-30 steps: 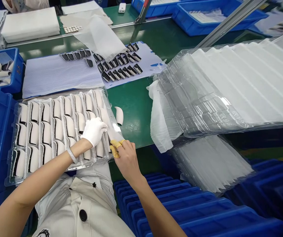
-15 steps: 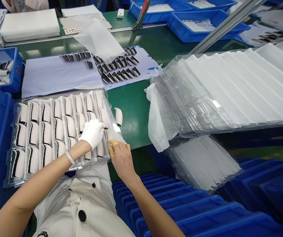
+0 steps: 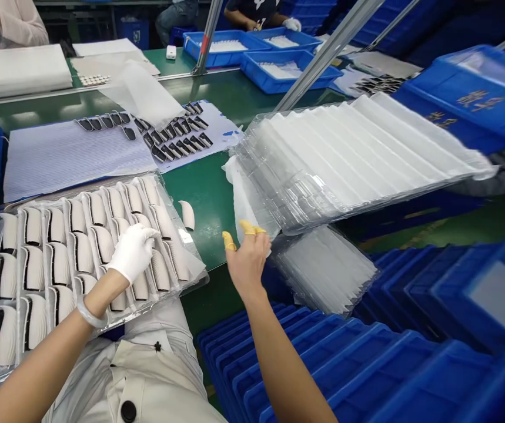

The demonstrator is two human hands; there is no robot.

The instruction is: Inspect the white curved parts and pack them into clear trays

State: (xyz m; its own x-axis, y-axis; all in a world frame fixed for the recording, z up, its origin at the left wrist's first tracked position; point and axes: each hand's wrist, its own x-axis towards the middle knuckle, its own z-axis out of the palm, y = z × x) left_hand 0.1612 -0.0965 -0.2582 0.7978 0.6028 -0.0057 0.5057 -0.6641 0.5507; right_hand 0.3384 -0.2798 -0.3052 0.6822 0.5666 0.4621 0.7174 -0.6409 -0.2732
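My left hand (image 3: pixel 134 251), in a white glove, is over a clear plastic tray (image 3: pixel 115 322) lined with thin white sheet. Its fingers are curled together; anything in them is hidden. Rows of curved cream pieces (image 3: pixel 60 263) with ribbed faces and black edges fill the tray's slots. To the right, my right hand (image 3: pixel 250 258), with yellow finger cots, hovers by the table edge. Thumb and fingers are spread, with nothing between them. Just behind it hangs a crumpled white sheet (image 3: pixel 241 194). One loose cream piece (image 3: pixel 187 215) lies on the green table (image 3: pixel 210 202).
A stack of clear trays with white liners (image 3: pixel 344 158) stands at right, above more bagged trays (image 3: pixel 327 270). Blue crates (image 3: pixel 323 376) fill the lower right. Black-edged pieces (image 3: pixel 177 138) lie on a pale sheet behind. Co-workers sit across the table, near blue bins (image 3: pixel 287 73).
My right hand has left the tray's right edge and moved right toward the white sheet, its fingers opening. My left hand stays over the tray. The view has swung right.
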